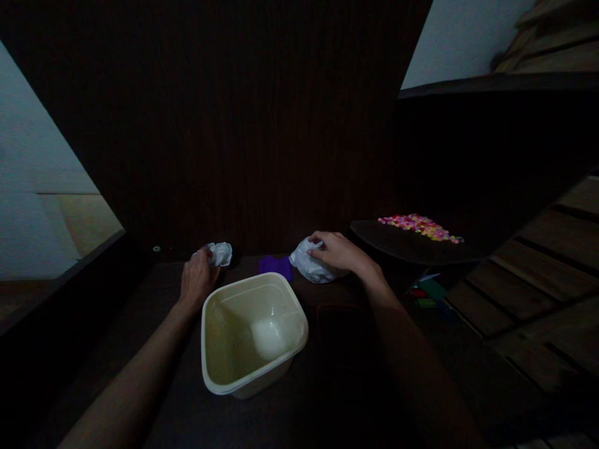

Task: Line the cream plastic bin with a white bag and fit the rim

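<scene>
My left hand point(199, 276) is closed on a small crumpled white plastic bag point(221, 254) close to the upright dark panel. To the right, the fingers and thumb of my right hand point(337, 251) pinch the top of a larger white plastic bag point(309, 267), bunched into a rounded bundle on the dark surface. What either bag may contain is hidden. Between the two bags lies a flat purple piece point(275, 266), perhaps cloth. A cream plastic tub point(213, 383) stands nearer to me, between my forearms, with nothing visible in it.
A dark wood panel point(243, 125) rises behind the bags. Pink, red and yellow beads or small pieces point(421, 227) lie on a curved dark shelf point(402, 251) at right. A dark tray-like shape point(346, 337) sits beside the tub. Wooden slats point(538, 299) run along the right.
</scene>
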A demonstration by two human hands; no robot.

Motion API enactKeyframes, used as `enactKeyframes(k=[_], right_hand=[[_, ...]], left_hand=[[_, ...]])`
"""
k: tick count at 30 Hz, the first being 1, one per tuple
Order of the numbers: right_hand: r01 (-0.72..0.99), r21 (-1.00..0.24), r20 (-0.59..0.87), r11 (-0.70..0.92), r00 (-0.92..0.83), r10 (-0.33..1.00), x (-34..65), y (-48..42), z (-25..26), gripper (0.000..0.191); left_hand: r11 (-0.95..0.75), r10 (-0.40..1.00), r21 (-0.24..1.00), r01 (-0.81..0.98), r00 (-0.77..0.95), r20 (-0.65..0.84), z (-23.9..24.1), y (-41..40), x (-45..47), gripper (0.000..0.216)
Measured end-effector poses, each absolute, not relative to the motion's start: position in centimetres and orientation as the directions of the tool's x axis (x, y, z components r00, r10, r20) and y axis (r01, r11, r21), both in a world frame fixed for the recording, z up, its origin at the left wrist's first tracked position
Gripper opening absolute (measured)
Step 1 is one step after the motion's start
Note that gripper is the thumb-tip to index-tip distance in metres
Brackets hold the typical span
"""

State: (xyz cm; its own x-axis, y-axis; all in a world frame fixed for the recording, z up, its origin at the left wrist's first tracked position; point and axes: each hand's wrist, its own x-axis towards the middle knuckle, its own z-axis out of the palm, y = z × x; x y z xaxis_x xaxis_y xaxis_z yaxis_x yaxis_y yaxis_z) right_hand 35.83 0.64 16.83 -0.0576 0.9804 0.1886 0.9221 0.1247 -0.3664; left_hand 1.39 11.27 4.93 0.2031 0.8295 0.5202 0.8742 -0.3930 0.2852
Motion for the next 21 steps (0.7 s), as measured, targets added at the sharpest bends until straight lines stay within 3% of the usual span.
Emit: enactKeyframes(k=[4,8,14,21], right_hand=[[0.974,-0.226,-0.017,0.015,-0.019,1.0,35.5,1.7,14.5,0.04],[0.991,-0.131,-0.034,-0.04,0.036,0.999,35.1,2.0,13.7,0.038],[0.989,-0.106,0.15,-0.103,0.119,0.982,35.5,1.1,15.6,0.023],[0.977,-0.196,0.479,-0.081,0.167,0.862,36.2,-0.5,19.2,0.027]], left_hand=[[-0.414,0.792,0.28,0.866,0.191,0.58,4.6,11.4,1.6,0.017],[-0.456,0.756,0.302,0.837,0.187,0.627,4.4,11.1,1.9,0.019],[-0.522,0.722,0.398,0.754,0.143,0.677,5.5,10.9,2.1,0.025],[-0.568,0.681,0.515,0.642,0.015,0.733,9.2,10.3,2.3,0.032]])
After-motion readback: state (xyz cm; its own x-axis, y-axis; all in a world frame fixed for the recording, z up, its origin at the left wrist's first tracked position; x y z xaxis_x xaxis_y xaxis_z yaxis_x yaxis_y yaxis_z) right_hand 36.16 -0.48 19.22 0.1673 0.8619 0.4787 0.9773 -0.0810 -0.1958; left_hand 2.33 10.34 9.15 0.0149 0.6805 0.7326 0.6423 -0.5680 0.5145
